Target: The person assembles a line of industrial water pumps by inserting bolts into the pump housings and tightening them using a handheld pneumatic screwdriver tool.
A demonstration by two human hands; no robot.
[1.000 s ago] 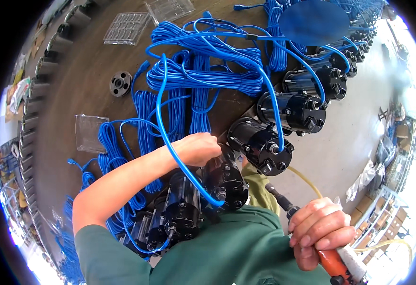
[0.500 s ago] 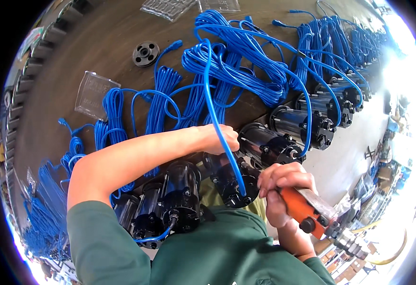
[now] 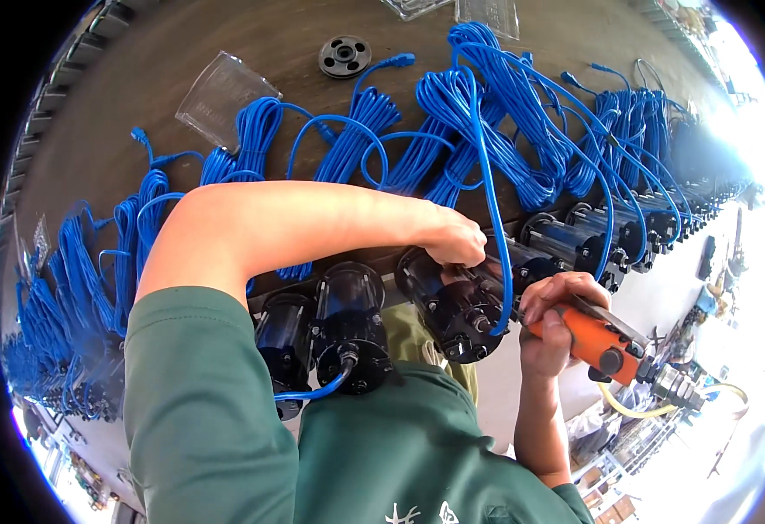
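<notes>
My right hand (image 3: pixel 557 323) is wrapped round an orange air tool (image 3: pixel 596 345), with a metal coupling and a yellow hose at its rear. The front of the tool is hidden by my fingers. In front of me lies a clear cylinder with black end caps (image 3: pixel 465 323), a blue cable (image 3: pixel 493 210) rising from its near cap. My left hand (image 3: pixel 455 237) is closed at the upper side of that cylinder, between it and its right neighbour. What its fingers grip, if anything, is hidden.
More black-capped cylinders (image 3: pixel 352 336) line the table edge on both sides. Coiled blue cables (image 3: pixel 348 131) lie behind them on the brown table (image 3: pixel 286 44). Farther back are a clear plastic tray (image 3: pixel 225 96) and a round black disc with holes (image 3: pixel 345 57).
The view has shifted, so the table things sit farther right. My left hand remains by the same cylinder, and my right hand still holds the air tool close to the cylinder's cap.
</notes>
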